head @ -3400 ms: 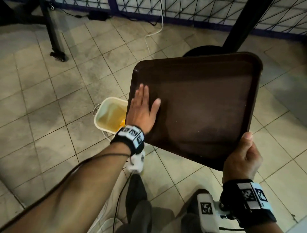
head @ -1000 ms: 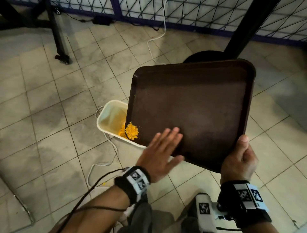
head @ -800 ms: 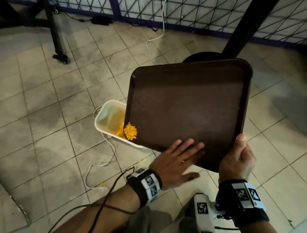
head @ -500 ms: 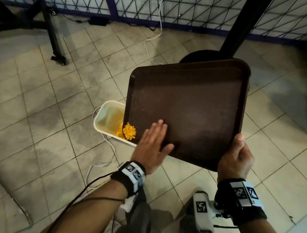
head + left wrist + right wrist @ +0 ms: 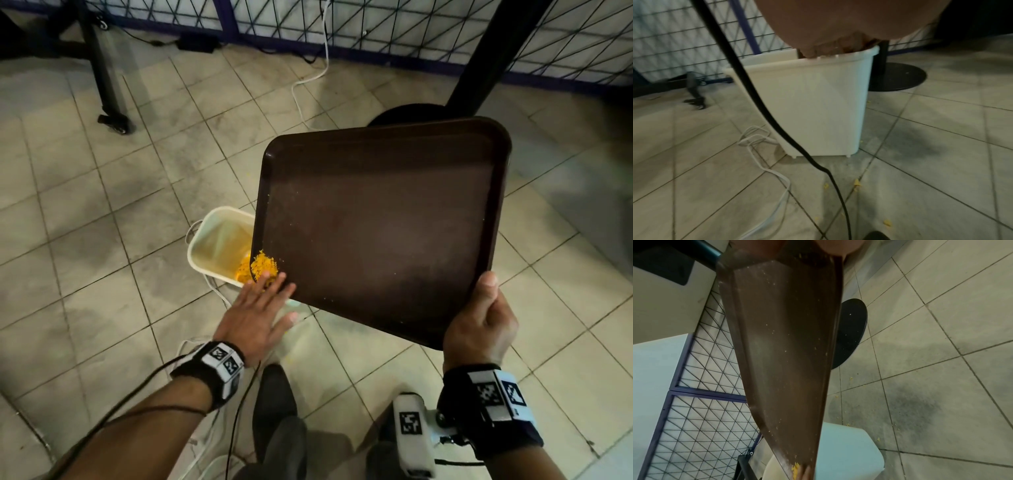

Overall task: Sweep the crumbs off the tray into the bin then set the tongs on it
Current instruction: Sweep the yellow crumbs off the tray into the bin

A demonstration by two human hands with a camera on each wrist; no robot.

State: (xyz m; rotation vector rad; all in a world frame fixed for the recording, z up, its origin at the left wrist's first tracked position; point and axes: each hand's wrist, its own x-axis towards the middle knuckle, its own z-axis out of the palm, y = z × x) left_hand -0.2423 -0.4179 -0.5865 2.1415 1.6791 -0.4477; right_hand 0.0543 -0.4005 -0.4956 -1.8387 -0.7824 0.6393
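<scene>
A dark brown tray (image 5: pixel 383 222) is held tilted over the floor, its lower left corner above a white bin (image 5: pixel 219 246). My right hand (image 5: pixel 479 329) grips the tray's near right corner, thumb on the rim. A heap of orange crumbs (image 5: pixel 263 265) sits in the low corner, and more lie in the bin. My left hand (image 5: pixel 255 315) is flat, fingers straight, its fingertips (image 5: pixel 274 281) at the tray's near edge just behind the heap. The right wrist view looks along the tray (image 5: pixel 785 353) down to the crumbs (image 5: pixel 796 466). No tongs are in view.
The bin (image 5: pixel 813 110) stands on a tiled floor with scattered crumbs (image 5: pixel 857 182) and a white cable (image 5: pixel 764 168) beside it. A black round stand base (image 5: pixel 898 76) sits behind the bin. A wire fence (image 5: pixel 342 27) closes the far side.
My left hand swept across the tray's near edge to the right, then came back left to the crumb heap. The heap stays in the low corner; the tray barely moved.
</scene>
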